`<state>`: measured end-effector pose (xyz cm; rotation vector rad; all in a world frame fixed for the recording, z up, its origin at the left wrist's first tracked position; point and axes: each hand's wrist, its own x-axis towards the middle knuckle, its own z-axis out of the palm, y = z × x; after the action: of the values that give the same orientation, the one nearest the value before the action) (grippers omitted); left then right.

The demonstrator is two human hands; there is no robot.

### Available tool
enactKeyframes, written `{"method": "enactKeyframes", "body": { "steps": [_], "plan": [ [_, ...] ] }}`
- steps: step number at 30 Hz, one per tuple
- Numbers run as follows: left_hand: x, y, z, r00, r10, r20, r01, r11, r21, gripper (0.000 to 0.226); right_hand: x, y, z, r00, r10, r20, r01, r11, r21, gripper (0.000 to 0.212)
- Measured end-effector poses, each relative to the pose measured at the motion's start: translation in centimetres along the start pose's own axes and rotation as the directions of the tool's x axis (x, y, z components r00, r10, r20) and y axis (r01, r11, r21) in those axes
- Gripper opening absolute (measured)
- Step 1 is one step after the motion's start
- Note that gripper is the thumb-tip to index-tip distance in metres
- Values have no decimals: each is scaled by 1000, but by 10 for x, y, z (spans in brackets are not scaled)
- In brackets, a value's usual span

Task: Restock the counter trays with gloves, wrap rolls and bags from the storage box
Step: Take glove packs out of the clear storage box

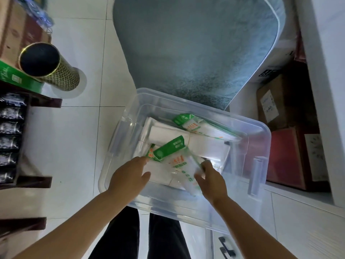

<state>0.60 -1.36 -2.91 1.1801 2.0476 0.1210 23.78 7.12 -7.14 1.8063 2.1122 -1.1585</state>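
Observation:
A clear plastic storage box (257, 146) stands on the floor in front of me. Inside lie white packs and wrap rolls (168, 132) and glove packets with green headers, one at the far side (194, 124). My right hand (211, 179) pinches the right edge of a clear glove packet with a green header (177, 157), lifted at the near side of the box. My left hand (128, 174) reaches in beside it, fingers extended toward the packet's left edge and a small green packet (152, 155); contact is unclear.
A grey mat (196, 49) lies beyond the box. A patterned tube (48, 66) and green carton (16, 77) sit on a dark shelf rack with black packets (9, 128) at left. Cardboard and red boxes (287, 146) fill the white cabinet at right.

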Motion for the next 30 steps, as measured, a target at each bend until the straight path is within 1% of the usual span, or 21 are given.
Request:
{"method": "enactKeyframes", "body": {
  "steps": [3,4,5,6,7,8,9,10,11,12,14,16,19,21,25,28,30],
  "plan": [
    [0,10,1,995,-67,73,76,989,-129,37,-17,-19,-26,996,12,-93,12,967,253,18],
    [1,17,0,992,-87,96,106,970,-220,37,-22,-29,-35,995,15,-103,24,930,366,19],
    [1,24,-2,986,-102,129,142,923,-357,38,-27,-39,-42,995,14,-98,35,877,479,23],
    [1,32,-5,979,-103,173,180,833,-523,37,-31,-49,-49,997,7,-82,42,818,574,26],
    [1,39,-10,970,-87,225,220,704,-676,33,-34,-58,-53,998,-1,-63,42,769,638,25],
    [0,47,-15,962,-67,264,255,562,-787,28,-35,-67,-55,999,-9,-41,34,739,673,23],
    [-1,52,-21,956,-66,285,285,435,-854,23,-35,-76,-56,1000,-18,-16,24,725,688,21],
    [-1,55,-26,954,-89,286,299,339,-892,21,-34,-83,-56,1000,-29,6,17,722,692,21],
    [-1,56,-30,954,-128,270,296,275,-915,20,-31,-88,-55,999,-44,15,21,728,685,21],
    [0,55,-35,955,-175,237,276,250,-928,20,-26,-91,-54,999,-54,4,37,743,669,21],
    [2,49,-41,951,-272,145,222,280,-934,17,-10,-86,-53,996,-21,-86,67,812,580,24],
    [6,38,-46,940,-335,64,173,305,-937,17,13,-69,-57,973,36,-229,64,907,417,31],
    [13,22,-46,926,-378,21,164,351,-922,15,51,-39,-63,918,12,-397,48,989,141,37],
    [17,15,-41,918,-397,14,176,374,-910,13,75,-26,-60,892,-46,-450,41,999,-21,40],
    [20,12,-29,915,-402,-19,174,436,-883,21,102,-17,-48,861,-135,-491,37,978,-205,46],
    [22,15,-23,918,-396,-18,177,449,-876,16,105,-10,-43,841,-231,-489,74,945,-318,41],
    [22,18,-22,925,-381,-4,182,453,-873,13,105,-5,-40,858,-259,-444,90,926,-367,43]
  ]
}}
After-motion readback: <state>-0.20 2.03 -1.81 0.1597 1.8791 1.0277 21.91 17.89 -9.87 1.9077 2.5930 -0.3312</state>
